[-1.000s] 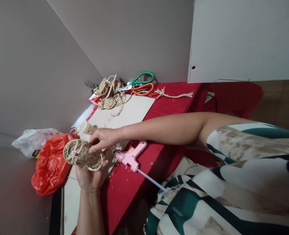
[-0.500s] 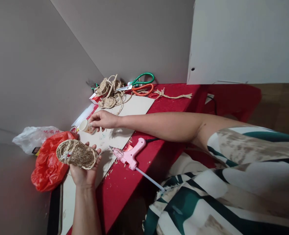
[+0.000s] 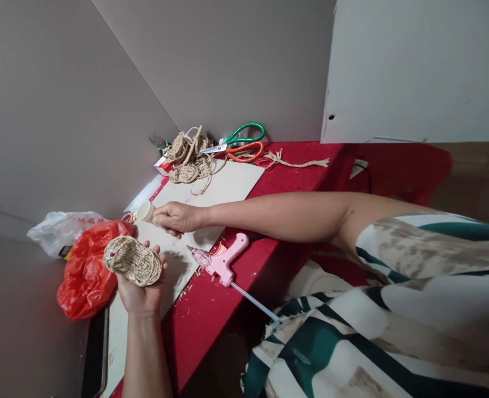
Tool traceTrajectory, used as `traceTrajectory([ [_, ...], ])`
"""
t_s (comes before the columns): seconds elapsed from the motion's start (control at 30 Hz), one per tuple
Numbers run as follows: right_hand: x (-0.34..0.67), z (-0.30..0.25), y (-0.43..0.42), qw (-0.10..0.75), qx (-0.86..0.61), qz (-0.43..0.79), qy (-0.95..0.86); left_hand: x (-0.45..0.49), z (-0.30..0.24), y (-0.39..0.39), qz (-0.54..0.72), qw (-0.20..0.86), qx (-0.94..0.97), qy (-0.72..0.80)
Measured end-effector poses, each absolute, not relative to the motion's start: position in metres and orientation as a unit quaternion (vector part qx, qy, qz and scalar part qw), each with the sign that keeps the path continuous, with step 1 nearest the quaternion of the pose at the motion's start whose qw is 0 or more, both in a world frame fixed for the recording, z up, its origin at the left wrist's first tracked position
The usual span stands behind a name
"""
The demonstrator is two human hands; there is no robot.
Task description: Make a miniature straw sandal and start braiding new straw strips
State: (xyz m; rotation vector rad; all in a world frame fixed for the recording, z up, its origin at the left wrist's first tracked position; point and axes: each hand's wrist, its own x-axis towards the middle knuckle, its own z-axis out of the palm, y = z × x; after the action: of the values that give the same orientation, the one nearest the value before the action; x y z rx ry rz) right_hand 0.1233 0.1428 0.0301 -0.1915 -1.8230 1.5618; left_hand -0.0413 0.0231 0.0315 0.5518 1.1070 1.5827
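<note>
Desk: What is filling the frame?
Photographer: Grey walls (image 3: 236,66) are meeting in a corner above a red table (image 3: 198,326), where a person in a patterned garment (image 3: 393,320) of green, white and brown is reaching in with both bare arms.

Desk: And on the table?
Photographer: A pale board (image 3: 238,176) is covering part of it. A crumpled red bag (image 3: 87,279) is slumping near the walls, with a white bag (image 3: 64,231) showing just beside it.

Desk: Tools?
Photographer: A pink glue gun (image 3: 223,261) is lying at the board's edge, its nozzle pointing over the board. A heap of cord (image 3: 189,148) is lying by the wall, and scissors (image 3: 221,148) with green and orange handles are resting against it.

Desk: The slipper?
Photographer: The woven slipper (image 3: 138,262) is sitting in the left hand (image 3: 141,298), which is holding it from beneath, fingers curving at its edge.

Desk: The other hand?
Photographer: Well apart from the left, the right hand (image 3: 181,217) is curling at a cup (image 3: 145,211); whether it is gripping, I cannot tell.

Desk: Smallest detail?
Photographer: Beads (image 3: 112,255), some red, are decorating one end of the slipper.
</note>
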Motion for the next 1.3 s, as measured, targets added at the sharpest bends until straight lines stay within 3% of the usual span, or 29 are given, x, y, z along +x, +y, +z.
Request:
traceTrajectory([
  [0.33, 0.117, 0.018, 0.137, 0.37, -0.095, 0.468, -0.797, -0.032, 0.018, 0.029, 0.67, 0.516, 0.241, 0.477],
  [0.83, 0.128, 0.035, 0.119, 0.26, -0.147, 0.608, -0.735, -0.004, 0.02, 0.026, 0.666, 0.466, 0.379, 0.443],
  [1.03, 0.129, 0.037, 0.122, 0.241, -0.176, 0.608, -0.736, 0.002, 0.023, 0.025, 0.671, 0.462, 0.376, 0.442],
  [1.13, 0.133, 0.036, 0.128, 0.207, -0.145, 0.614, -0.748, 0.0, 0.026, 0.024, 0.669, 0.475, 0.361, 0.443],
  [1.3, 0.133, 0.031, 0.138, 0.222, -0.097, 0.592, -0.769, -0.008, 0.028, 0.025, 0.686, 0.484, 0.308, 0.447],
])
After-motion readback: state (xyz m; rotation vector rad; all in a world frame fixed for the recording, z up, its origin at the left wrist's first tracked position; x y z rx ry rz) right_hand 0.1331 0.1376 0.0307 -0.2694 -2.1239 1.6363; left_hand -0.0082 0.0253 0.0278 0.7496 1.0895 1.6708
